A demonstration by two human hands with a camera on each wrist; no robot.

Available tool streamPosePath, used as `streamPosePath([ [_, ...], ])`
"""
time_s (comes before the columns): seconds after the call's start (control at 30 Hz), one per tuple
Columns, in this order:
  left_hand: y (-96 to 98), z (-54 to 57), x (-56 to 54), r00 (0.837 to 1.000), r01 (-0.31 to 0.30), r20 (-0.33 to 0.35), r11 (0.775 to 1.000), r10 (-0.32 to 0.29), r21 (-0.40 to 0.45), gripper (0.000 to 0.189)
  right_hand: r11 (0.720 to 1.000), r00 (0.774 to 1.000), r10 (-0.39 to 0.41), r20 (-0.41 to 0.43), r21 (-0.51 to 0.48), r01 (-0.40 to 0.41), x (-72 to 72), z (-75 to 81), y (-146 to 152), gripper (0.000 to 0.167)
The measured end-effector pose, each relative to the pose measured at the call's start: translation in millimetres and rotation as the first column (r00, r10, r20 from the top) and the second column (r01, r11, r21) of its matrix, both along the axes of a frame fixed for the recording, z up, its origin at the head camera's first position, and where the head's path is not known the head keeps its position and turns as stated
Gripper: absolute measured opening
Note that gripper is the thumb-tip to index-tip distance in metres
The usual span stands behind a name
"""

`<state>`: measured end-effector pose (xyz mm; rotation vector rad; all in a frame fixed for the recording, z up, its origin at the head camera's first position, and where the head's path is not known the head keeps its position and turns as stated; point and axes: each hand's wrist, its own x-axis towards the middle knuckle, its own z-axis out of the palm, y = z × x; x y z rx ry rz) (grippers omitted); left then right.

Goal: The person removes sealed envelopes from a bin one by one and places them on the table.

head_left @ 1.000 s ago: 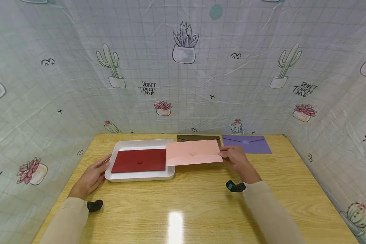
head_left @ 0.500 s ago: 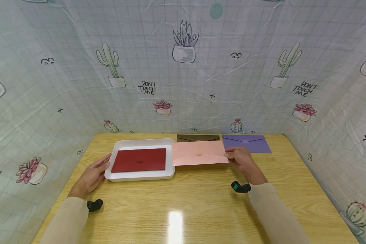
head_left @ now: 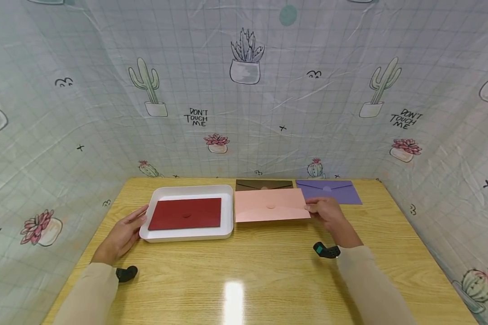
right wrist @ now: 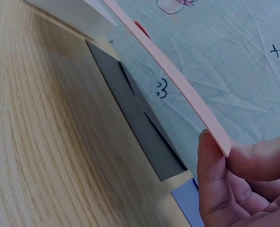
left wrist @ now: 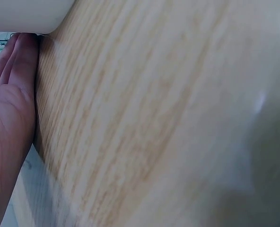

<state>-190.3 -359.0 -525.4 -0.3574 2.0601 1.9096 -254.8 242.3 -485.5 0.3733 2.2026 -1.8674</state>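
Head view, right of centre: the right hand [head_left: 327, 213] pinches the right edge of a pink envelope [head_left: 270, 206], held above the table [head_left: 187, 280] and partly hiding a brown envelope [head_left: 264, 184] behind it. Farther right, near the table's far edge, lies a purple envelope [head_left: 331, 192]. Left of centre, a white tray [head_left: 227, 210] holds a red envelope [head_left: 185, 213]. At the frame's left, the left hand [head_left: 121, 232] rests fairly straight fingers against the tray's left side. Right wrist view shows the pink envelope edge-on, slanting from top centre to lower right, between thumb and finger.
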Motion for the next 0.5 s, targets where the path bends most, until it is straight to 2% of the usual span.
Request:
streamPosePath([
  [0.5, 0.2, -2.6, -0.3, 1.000, 0.003, -0.002, 1.000, -0.003, 0.000, 0.068, 1.000, 1.000, 0.001, 0.009, -0.017, -0.001, 1.8, -0.8, 17, 0.041],
])
